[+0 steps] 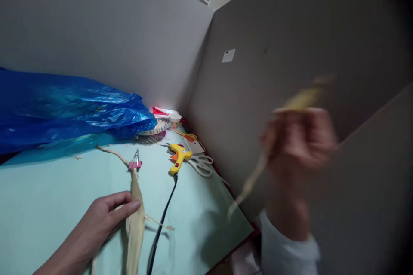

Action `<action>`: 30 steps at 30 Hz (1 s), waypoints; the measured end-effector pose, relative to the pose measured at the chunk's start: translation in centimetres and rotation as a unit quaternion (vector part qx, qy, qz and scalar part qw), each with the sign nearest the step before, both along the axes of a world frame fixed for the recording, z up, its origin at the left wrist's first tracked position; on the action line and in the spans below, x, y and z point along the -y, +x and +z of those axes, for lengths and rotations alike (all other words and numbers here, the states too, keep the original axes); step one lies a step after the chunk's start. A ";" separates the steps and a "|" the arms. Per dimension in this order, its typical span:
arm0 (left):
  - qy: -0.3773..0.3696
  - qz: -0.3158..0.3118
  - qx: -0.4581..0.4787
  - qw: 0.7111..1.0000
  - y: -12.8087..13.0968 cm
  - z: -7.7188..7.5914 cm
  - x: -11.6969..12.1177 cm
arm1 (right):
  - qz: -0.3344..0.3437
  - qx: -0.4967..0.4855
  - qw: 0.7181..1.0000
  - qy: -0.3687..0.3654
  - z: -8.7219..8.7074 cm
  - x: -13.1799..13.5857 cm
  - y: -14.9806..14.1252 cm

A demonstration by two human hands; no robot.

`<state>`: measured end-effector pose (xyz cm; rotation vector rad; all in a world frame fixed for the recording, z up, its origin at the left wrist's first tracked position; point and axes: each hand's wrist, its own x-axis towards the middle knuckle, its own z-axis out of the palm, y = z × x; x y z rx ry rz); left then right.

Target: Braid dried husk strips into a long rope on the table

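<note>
My left hand (111, 210) pinches a long pale strip of dried corn husk (137, 227) between thumb and fingers, low over the table. A pink binder clip (135, 165) grips the husk's upper end, where a twisted husk cord (112, 153) sticks out to the left. A thin twisted piece (159, 222) juts out to the right below my thumb. Raised at the right, my right hand (298, 139) is closed around another twisted length of husk (253, 180). Motion blurs that hand, and the husk's yellowish end (305, 96) pokes out above the fingers.
A yellow glue gun (180, 158) lies on the pale green table (48, 206), its black cord (164, 215) running toward me. White-handled scissors (201, 165), orange-handled scissors (190, 137), a paper cup (174, 120) and a basket (161, 126) sit behind it. Blue plastic (71, 107) spreads along the back left.
</note>
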<state>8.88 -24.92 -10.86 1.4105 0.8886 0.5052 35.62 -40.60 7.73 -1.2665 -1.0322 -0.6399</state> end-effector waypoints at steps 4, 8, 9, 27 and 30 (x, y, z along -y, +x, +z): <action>-0.046 0.015 0.016 0.999 0.1 0.0 0.1 | -0.143 0.051 0.913 -0.379 -4.2 -6.9 2.9; -0.065 0.030 0.042 0.997 0.2 0.3 0.6 | -0.133 0.118 0.879 -0.442 -7.8 -7.5 2.0; -0.061 0.029 0.045 0.997 0.3 0.4 0.7 | -0.099 0.167 0.872 -0.449 -8.3 -6.7 0.9; -0.092 0.044 0.046 0.994 0.1 2.6 2.2 | 0.326 0.040 0.903 -0.278 -9.2 -3.0 -7.0; -0.081 0.050 0.064 0.993 0.2 2.8 2.4 | 0.302 -0.079 0.882 -0.352 -8.7 -5.1 -6.2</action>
